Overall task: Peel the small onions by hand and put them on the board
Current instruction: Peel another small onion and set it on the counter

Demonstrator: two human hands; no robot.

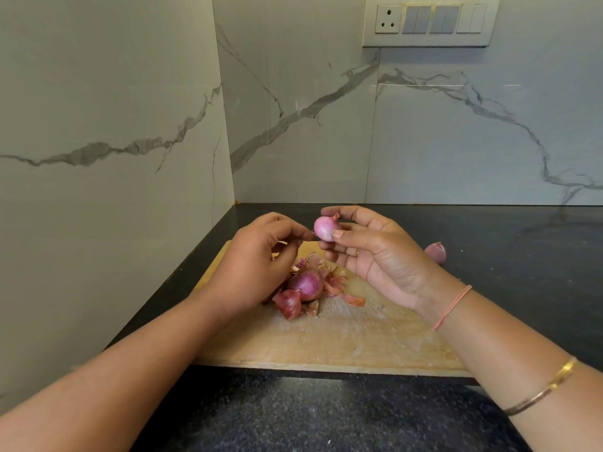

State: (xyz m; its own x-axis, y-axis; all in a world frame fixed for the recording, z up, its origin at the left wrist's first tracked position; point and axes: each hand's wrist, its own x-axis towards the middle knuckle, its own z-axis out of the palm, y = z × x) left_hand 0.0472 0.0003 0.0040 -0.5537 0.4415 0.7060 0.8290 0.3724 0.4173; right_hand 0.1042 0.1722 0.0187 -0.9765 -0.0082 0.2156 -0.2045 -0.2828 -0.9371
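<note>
My right hand holds a small pink onion between thumb and fingertips, raised above the far end of the wooden board. My left hand is beside it, its thumb and forefinger pinched together at the onion's left end, where a thin bit of skin shows. On the board lies a purple peeled onion amid a heap of reddish-brown skins. My left hand hides part of the heap.
Another small onion lies on the black counter to the right of the board, partly behind my right wrist. Marble walls close the corner at the left and back. A switch panel hangs high on the back wall.
</note>
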